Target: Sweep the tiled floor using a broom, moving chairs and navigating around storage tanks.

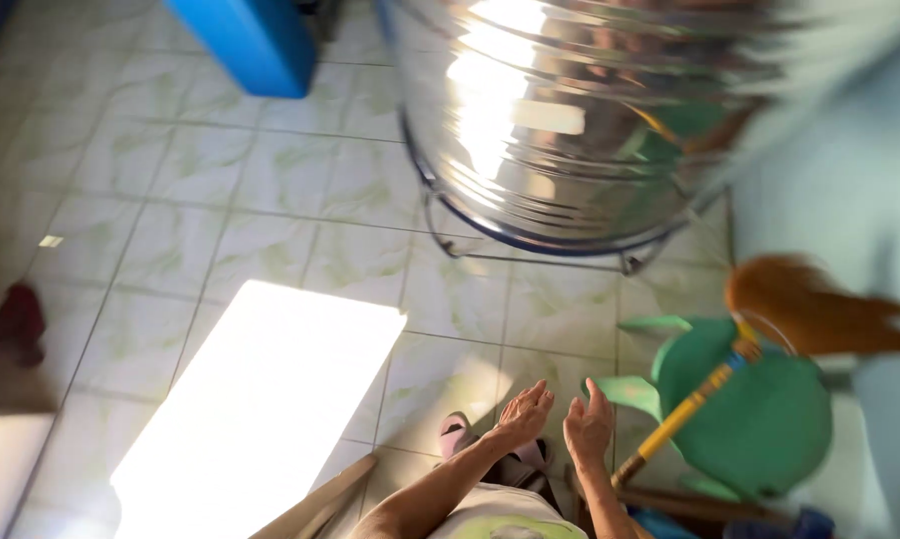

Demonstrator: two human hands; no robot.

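Down at six o'clock, the left hand (pixel 526 412) and right hand (pixel 589 429) hover side by side over the tiled floor (pixel 300 190), fingers (pixel 540 395) spread open and empty, touching nothing. Nearest them, at about four o'clock, a broom (pixel 704 389) lies tilted across a green plastic chair (pixel 769 419), its yellow handle running down towards the right hand, its brown bristles blurred. It looks light and stiff; the bare mid-handle seems the place to grip. A big shiny steel tank (pixel 560 120) stands on a stand at twelve o'clock, a blue bin (pixel 250 45) at eleven.
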